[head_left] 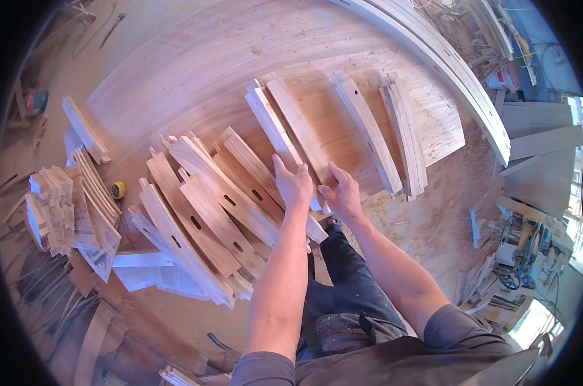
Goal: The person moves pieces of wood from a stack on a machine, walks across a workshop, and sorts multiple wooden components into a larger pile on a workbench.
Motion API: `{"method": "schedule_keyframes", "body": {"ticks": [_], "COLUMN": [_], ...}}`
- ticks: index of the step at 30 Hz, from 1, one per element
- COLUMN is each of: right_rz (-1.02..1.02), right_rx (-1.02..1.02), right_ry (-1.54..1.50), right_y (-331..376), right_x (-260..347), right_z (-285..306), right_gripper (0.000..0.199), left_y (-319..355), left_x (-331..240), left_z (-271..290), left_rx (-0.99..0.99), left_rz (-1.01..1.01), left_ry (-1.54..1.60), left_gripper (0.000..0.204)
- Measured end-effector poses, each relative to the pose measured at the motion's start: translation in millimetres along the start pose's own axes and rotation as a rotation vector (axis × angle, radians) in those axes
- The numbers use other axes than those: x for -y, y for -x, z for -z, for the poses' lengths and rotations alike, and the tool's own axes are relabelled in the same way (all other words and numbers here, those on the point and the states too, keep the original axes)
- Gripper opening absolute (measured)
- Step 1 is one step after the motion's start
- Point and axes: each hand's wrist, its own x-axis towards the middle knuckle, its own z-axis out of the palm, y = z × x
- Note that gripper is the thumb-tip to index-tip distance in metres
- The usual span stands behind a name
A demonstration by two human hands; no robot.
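Note:
Side by side on a large wooden worktop lie a pale grooved wooden rail (270, 121) and a wider wooden board (299, 125), a narrow gap between them. My left hand (294, 184) is closed on the near end of the grooved rail, thumb toward the board. At the board's near end my right hand (343, 195) has its fingers bent around the right edge and its thumb at the end. The hands partly hide both near ends. To the right rest a slotted wooden rail (367, 132) and a bundle of rails (405, 135).
Several mortised wooden rails (204, 193) are piled left of my hands. Farther left stand stacked wooden offcuts (54, 206) and a yellow tape measure (118, 190). A long curved beam (446, 67) spans the far right. Tools and scraps (529, 251) fill the right side.

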Motion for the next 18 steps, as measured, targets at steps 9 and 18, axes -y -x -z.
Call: {"method": "schedule_keyframes", "body": {"ticks": [9, 18], "right_rz": [0.119, 0.206], "right_rx": [0.086, 0.215], "right_ry": [-0.002, -0.109], "right_y": [4.1, -10.4], "right_x": [-14.3, -33.9], "right_z": [1.6, 17.8], "right_gripper": [0.082, 0.079], "left_y": [13.2, 22.4], "left_x": [-5.8, -21.5], "left_z": [0.0, -48.1], "left_rx": [-0.035, -0.237], "left_rz": [-0.093, -0.027], "left_ry": [-0.15, -0.296], "left_gripper": [0.077, 0.096]}}
